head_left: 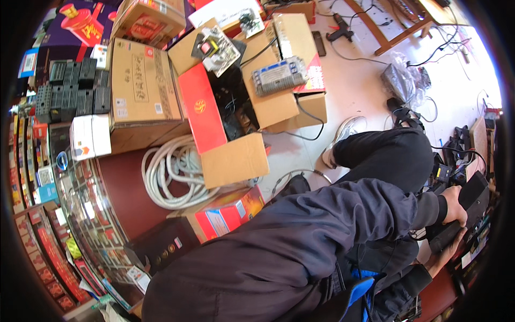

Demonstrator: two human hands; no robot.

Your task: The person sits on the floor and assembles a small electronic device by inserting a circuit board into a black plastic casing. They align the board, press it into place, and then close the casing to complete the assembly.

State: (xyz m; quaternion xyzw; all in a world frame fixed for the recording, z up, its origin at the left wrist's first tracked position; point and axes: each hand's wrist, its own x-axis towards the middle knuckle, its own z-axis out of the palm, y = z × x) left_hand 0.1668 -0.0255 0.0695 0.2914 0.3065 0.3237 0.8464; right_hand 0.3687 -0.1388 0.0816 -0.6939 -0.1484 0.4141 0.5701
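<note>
At the far right, my left hand (455, 205) grips a black box-shaped device (475, 199) from the near side, its fingers folded against the casing. Below it, my right hand (449, 251) holds the lower part of the same device, with part of the palm and fingers hidden behind it. The device's exact kind does not show. My left sleeve crosses the middle of the view. Black equipment and cables (446, 170) lie just beyond the hands.
An open carton (236, 163) holds dark cables, with a circuit board (217, 51) and a grey metal unit (279, 76) on its flaps. Left are a coiled pale hose (170, 174) and a closed carton (144, 80). A pistol-shaped tool (341, 29) and plastic-wrapped bundle (403, 83) lie on the floor.
</note>
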